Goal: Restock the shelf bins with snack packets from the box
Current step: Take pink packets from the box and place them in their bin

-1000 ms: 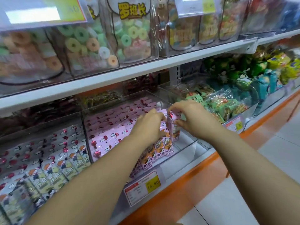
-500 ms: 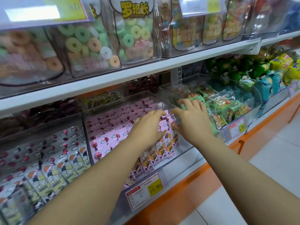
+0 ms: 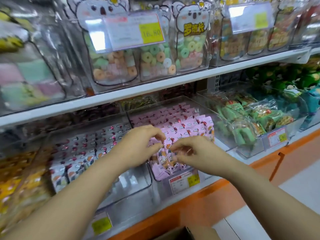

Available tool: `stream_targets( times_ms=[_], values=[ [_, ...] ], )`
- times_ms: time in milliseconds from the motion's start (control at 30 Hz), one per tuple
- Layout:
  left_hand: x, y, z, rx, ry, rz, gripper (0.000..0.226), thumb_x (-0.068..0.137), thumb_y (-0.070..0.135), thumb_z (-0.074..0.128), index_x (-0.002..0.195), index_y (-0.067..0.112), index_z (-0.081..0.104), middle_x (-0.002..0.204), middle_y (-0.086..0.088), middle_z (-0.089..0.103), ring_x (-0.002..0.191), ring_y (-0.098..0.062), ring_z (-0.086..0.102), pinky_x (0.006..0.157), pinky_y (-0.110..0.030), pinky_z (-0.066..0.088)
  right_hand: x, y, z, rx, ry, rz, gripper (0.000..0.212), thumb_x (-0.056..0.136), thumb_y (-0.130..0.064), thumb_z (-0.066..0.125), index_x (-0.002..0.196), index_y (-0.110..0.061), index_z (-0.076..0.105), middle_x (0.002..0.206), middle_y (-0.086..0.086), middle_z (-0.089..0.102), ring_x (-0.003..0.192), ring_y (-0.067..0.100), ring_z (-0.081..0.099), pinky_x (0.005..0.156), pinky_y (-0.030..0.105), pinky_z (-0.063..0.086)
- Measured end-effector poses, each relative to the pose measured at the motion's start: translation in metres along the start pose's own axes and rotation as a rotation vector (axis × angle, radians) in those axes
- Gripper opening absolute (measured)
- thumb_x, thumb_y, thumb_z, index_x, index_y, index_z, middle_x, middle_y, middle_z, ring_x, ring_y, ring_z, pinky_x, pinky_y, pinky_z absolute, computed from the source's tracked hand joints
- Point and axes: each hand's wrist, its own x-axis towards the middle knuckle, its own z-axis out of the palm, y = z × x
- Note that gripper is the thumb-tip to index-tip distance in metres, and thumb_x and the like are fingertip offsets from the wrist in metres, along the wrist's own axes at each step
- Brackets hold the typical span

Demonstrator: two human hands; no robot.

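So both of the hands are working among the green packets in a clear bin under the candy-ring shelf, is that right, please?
Not quite: the head view shows the left hand and the right hand working among the pink packets in a clear bin under the candy-ring shelf. The green packets lie in the neighbouring bin to the right, with no hand on them.

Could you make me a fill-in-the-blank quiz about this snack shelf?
The left hand and right hand are at the pink packets; the green packets lie to their ____.
The ring sweets stand on the shelf ____ them.
The price tag in front of the ring sweets reads ____.
Missing words: right; above; 16.80.
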Motion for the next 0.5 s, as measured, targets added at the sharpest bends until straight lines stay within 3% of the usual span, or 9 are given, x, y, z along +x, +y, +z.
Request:
stream_targets(
  times_ms=[133,233,367,433,500],
  values=[
    [-0.024,-0.013,-0.004,0.014,0.026,0.037,0.011,0.091,0.028,0.062,0.099,0.025,0.068,0.092,0.015,0.060,0.094,-0.010,0.054,0.085,-0.025,0.039,0.002,-0.017,0.019,-0.015,-0.226,-0.027,0.036,0.080,-0.033,0.075,0.112,-0.023,0.064,0.070,-0.017,0.052,0.060,-0.011,0.050,0.059,0.008,0.037],
    [-0.032,-0.015,-0.004,-0.003,0.026,0.018,0.014,0.093,0.033,0.057,0.102,0.028,0.066,0.088,0.026,0.051,0.097,-0.004,0.049,0.088,-0.023,0.037,0.005,-0.020,0.026,-0.058,-0.248,-0.037,0.036,0.076,-0.035,0.077,0.107,-0.023,0.064,0.069,-0.015,0.048,0.059,-0.006,0.047,0.058,0.010,0.035],
    [-0.034,-0.013,-0.002,-0.018,0.021,0.006,0.016,0.094,0.033,0.055,0.105,0.029,0.066,0.095,0.022,0.055,0.103,-0.004,0.048,0.092,-0.023,0.037,0.006,-0.019,0.019,0.075,-0.240,-0.006,0.023,0.075,-0.030,0.079,0.092,-0.020,0.065,0.057,-0.016,0.051,0.051,0.000,0.044,0.053,0.013,0.035],
    [-0.033,-0.011,-0.003,-0.067,0.009,-0.021,0.017,0.094,0.032,0.056,0.108,0.030,0.065,0.098,0.023,0.057,0.105,-0.003,0.049,0.091,-0.020,0.037,0.008,-0.016,0.006,0.294,-0.173,0.026,0.016,0.082,-0.020,0.073,0.097,-0.019,0.066,0.068,-0.012,0.064,0.061,0.007,0.055,0.060,0.019,0.042],
    [-0.032,-0.008,-0.005,-0.132,-0.019,-0.054,0.024,0.093,0.033,0.057,0.117,0.031,0.062,0.108,0.023,0.060,0.107,0.001,0.050,0.090,-0.014,0.037,0.010,-0.013,-0.008,0.506,-0.087,0.062,0.024,0.088,-0.010,0.064,0.111,-0.016,0.063,0.092,-0.004,0.072,0.080,0.010,0.066,0.071,0.022,0.050]
  ],
)
